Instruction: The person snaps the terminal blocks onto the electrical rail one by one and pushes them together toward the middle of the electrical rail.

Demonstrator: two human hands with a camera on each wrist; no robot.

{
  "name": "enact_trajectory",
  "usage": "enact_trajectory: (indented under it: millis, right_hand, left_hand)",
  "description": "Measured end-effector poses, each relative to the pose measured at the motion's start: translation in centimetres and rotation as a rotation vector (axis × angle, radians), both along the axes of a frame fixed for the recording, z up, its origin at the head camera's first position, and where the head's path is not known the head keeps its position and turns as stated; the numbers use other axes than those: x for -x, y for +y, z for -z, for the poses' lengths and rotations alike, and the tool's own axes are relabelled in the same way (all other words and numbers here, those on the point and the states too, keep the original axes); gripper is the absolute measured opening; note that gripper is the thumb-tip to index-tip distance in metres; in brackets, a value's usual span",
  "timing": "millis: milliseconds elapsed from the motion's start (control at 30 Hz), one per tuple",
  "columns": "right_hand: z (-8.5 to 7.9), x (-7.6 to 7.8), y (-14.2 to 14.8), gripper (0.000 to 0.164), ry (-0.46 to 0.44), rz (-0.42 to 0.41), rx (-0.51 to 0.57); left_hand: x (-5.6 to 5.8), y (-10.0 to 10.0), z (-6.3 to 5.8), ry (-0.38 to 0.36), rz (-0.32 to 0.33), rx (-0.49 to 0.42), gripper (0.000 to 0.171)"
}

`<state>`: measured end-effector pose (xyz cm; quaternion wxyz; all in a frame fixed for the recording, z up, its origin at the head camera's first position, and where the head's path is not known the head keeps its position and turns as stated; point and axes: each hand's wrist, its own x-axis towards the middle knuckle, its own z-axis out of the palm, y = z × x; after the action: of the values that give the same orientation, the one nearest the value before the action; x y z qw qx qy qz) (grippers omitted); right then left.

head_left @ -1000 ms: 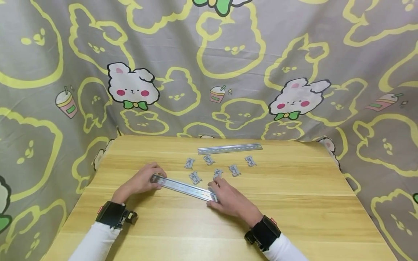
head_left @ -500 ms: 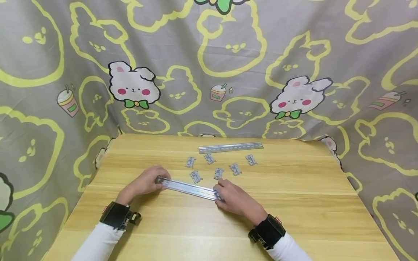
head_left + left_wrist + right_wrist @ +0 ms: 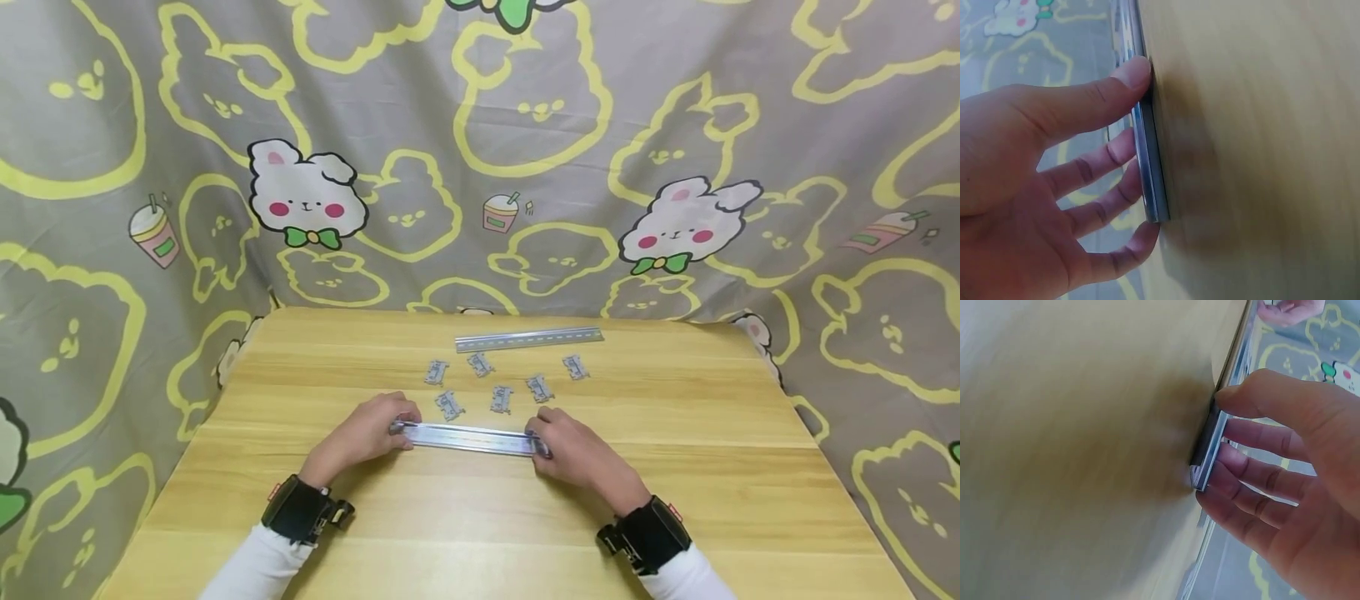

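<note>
A shiny metal DIN rail (image 3: 471, 439) lies crosswise in front of me, close against the tabletop. My left hand (image 3: 369, 432) grips its left end. In the left wrist view the thumb (image 3: 1132, 74) presses the near edge and the fingers reach along the far edge, the little finger at the rail's tip. The right end is gripped by my right hand (image 3: 577, 450), its thumb on the near edge and fingers on the far one in the right wrist view. Just beyond the rail lie several small grey clip-like plastic pieces, such as one grey piece (image 3: 501, 399) near its middle.
A second slotted DIN rail (image 3: 528, 340) lies farther back on the wooden table (image 3: 480, 525). Between the two rails the grey pieces are spread out, one of them (image 3: 576, 367) at the far right. A patterned curtain (image 3: 420, 208) hangs behind the table and at both sides.
Both hands have moved right with the rail, the left one also nearer to me. The rail has turned from a clear slant to almost straight across. The grey pieces stay put.
</note>
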<state>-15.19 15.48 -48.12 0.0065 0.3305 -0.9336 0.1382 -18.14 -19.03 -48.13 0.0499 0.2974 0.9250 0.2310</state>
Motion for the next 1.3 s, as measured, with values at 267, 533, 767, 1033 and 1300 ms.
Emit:
enact_trajectory:
  millis: [267,533,767,1033,1300]
  right_hand:
    - [0.0,0.1,1.7,0.029,-0.037,0.042,0.045]
    - [0.3,-0.4,2.7,0.026,-0.083,0.078,0.086]
    - [0.1,-0.2,2.9,0.027,-0.095,0.093,0.088]
    - [-0.8,1.1,1.0,0.043,-0.094,0.128,0.129]
    - [-1.2,4.4,-2.8,0.047,-0.022,0.082,0.084]
  left_hand:
    - [-0.3,1.9,-0.1,-0.021,-0.021,-0.024,0.028]
    - [-0.4,2.6,0.2,-0.009,-0.009,-0.046,0.028]
    - [-0.5,2.9,0.5,-0.008,-0.036,-0.022,0.031]
    - [-0.7,2.7,0.0,-0.004,-0.044,-0.021,0.031]
    - [-0.7,2.5,-0.1,-0.025,-0.045,-0.029,0.029]
